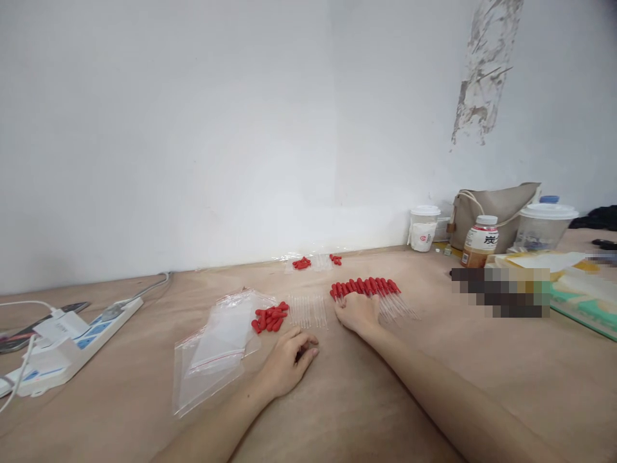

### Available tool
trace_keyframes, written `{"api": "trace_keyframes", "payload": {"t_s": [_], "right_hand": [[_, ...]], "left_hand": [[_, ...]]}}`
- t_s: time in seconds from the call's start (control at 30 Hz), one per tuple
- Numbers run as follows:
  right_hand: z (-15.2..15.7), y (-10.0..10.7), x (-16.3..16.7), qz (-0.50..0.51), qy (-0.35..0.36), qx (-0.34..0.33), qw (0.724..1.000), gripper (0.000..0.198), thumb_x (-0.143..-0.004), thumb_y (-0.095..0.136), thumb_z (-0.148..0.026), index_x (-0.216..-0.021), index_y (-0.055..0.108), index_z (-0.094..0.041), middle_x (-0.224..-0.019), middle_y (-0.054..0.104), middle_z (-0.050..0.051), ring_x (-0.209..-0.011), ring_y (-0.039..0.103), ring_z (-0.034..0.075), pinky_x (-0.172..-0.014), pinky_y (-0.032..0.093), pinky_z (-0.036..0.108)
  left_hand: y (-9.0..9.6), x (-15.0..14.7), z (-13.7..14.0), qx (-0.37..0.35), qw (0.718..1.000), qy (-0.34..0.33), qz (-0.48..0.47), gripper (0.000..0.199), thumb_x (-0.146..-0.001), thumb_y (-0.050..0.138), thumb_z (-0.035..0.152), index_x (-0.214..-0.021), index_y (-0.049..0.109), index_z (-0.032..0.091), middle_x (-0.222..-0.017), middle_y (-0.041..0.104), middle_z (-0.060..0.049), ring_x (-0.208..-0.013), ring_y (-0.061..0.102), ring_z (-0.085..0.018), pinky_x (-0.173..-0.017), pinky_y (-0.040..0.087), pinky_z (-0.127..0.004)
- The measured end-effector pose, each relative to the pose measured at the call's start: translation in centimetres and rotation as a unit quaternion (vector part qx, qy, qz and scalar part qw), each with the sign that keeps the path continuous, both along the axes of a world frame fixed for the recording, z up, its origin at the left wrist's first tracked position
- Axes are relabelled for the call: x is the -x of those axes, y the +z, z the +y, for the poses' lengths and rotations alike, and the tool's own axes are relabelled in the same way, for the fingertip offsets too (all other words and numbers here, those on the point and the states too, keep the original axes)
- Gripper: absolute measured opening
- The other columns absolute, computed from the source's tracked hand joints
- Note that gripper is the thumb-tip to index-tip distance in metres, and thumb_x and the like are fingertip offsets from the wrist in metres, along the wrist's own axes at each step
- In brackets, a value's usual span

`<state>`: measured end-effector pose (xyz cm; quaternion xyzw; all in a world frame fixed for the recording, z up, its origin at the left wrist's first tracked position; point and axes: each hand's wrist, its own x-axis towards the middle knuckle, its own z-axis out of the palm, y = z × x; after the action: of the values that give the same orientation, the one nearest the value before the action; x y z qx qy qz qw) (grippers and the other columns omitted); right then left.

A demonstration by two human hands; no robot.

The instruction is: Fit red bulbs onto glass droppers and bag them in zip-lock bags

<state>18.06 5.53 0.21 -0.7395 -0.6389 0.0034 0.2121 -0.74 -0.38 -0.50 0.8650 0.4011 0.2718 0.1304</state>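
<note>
At the left end of the row of red-bulbed droppers point(373, 287), the right hand point(357, 311) reaches in, its fingertips hidden, so whether it pinches one I cannot tell; the left hand point(292, 360) rests loosely curled, thumb apart, near bare clear pipette tubes point(308, 311), loose red bulbs point(270, 316) and zip-lock bags point(222, 337).

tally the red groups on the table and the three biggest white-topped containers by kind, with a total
loose pile of red bulb-shaped pieces: 1
row of red-bulbed slender clear tubes: 1
small red clusters at the back: 2
white-lidded cup: 1
white-capped brown drink bottle: 1
large clear white-lidded tub: 1
total: 7
</note>
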Motion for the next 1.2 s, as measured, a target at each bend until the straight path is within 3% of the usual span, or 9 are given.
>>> {"api": "trace_keyframes", "payload": {"t_s": [0.23,0.5,0.57,0.67,0.73,0.83,1.0,1.1,1.2], "right_hand": [[-0.5,0.7,0.7,0.002,0.033,-0.025,0.999,0.029,-0.076,0.039,-0.034,-0.070,0.063,-0.019,-0.073,0.066,0.007,-0.074,0.059,0.022,-0.078,0.023,0.040],[1.0,1.5,3.0,-0.018,0.046,0.078,0.996,0.027,-0.065,0.053,-0.033,-0.081,0.064,-0.013,-0.083,0.066,0.014,-0.081,0.059,0.026,-0.079,0.025,0.040],[1.5,1.6,3.2,-0.009,0.042,0.098,0.994,0.026,-0.064,0.054,-0.031,-0.081,0.064,-0.013,-0.085,0.066,0.015,-0.082,0.059,0.026,-0.079,0.026,0.040],[1.6,1.7,3.3,0.002,0.043,0.107,0.993,0.026,-0.067,0.053,-0.032,-0.081,0.064,-0.014,-0.086,0.065,0.015,-0.084,0.059,0.026,-0.079,0.027,0.038],[1.4,1.9,3.2,0.010,0.047,0.102,0.994,0.026,-0.068,0.051,-0.033,-0.081,0.065,-0.015,-0.087,0.065,0.014,-0.084,0.059,0.025,-0.078,0.028,0.037],[0.7,2.3,2.8,0.020,0.057,0.089,0.994,0.026,-0.070,0.048,-0.034,-0.078,0.065,-0.017,-0.085,0.066,0.011,-0.082,0.058,0.023,-0.077,0.029,0.035],[-1.5,2.3,0.3,0.035,0.082,0.023,0.996,0.028,-0.075,0.041,-0.033,-0.063,0.063,-0.019,-0.072,0.066,0.005,-0.074,0.058,0.019,-0.078,0.025,0.035],[-3.0,1.4,-1.6,0.044,0.090,-0.040,0.994,0.026,-0.075,0.043,-0.033,-0.062,0.061,-0.020,-0.066,0.065,0.002,-0.066,0.056,0.016,-0.080,0.023,0.035],[-4.3,0.4,-3.2,0.031,0.088,-0.058,0.994,0.024,-0.075,0.044,-0.034,-0.063,0.060,-0.020,-0.066,0.064,0.001,-0.065,0.056,0.016,-0.080,0.024,0.034]], "left_hand": [[0.1,0.0,0.1,-0.004,1.000,-0.002,0.002,0.015,-0.083,0.045,0.025,-0.088,0.058,0.019,-0.079,0.054,-0.002,-0.069,0.052,-0.014,-0.064,0.041,-0.025],[0.1,-0.2,-0.2,-0.021,1.000,0.009,0.011,0.014,-0.083,0.046,0.025,-0.086,0.058,0.020,-0.078,0.054,-0.002,-0.069,0.052,-0.014,-0.063,0.041,-0.025],[0.3,0.2,0.2,-0.064,0.997,0.048,0.020,0.013,-0.082,0.047,0.025,-0.084,0.059,0.020,-0.079,0.055,-0.002,-0.073,0.052,-0.017,-0.067,0.041,-0.027],[1.1,1.5,1.6,-0.163,0.970,0.171,0.048,0.015,-0.081,0.048,0.028,-0.080,0.060,0.020,-0.081,0.057,-0.004,-0.081,0.051,-0.021,-0.072,0.037,-0.033],[1.6,2.8,2.7,-0.202,0.941,0.262,0.074,0.016,-0.080,0.049,0.030,-0.079,0.062,0.021,-0.083,0.057,-0.005,-0.082,0.049,-0.024,-0.071,0.036,-0.035],[2.0,4.2,3.9,-0.214,0.918,0.315,0.113,0.017,-0.079,0.050,0.033,-0.080,0.064,0.022,-0.085,0.057,-0.005,-0.085,0.048,-0.025,-0.070,0.034,-0.035],[1.8,4.7,4.4,-0.209,0.910,0.326,0.151,0.021,-0.080,0.049,0.036,-0.082,0.065,0.023,-0.087,0.057,-0.006,-0.085,0.046,-0.025,-0.070,0.031,-0.035],[1.7,4.7,4.4,-0.201,0.914,0.316,0.157,0.020,-0.079,0.049,0.033,-0.077,0.065,0.023,-0.086,0.057,-0.006,-0.085,0.047,-0.025,-0.069,0.030,-0.035],[1.6,4.8,4.5,-0.186,0.919,0.314,0.152,0.018,-0.079,0.049,0.030,-0.076,0.065,0.022,-0.086,0.058,-0.005,-0.085,0.047,-0.025,-0.070,0.031,-0.035]]}}
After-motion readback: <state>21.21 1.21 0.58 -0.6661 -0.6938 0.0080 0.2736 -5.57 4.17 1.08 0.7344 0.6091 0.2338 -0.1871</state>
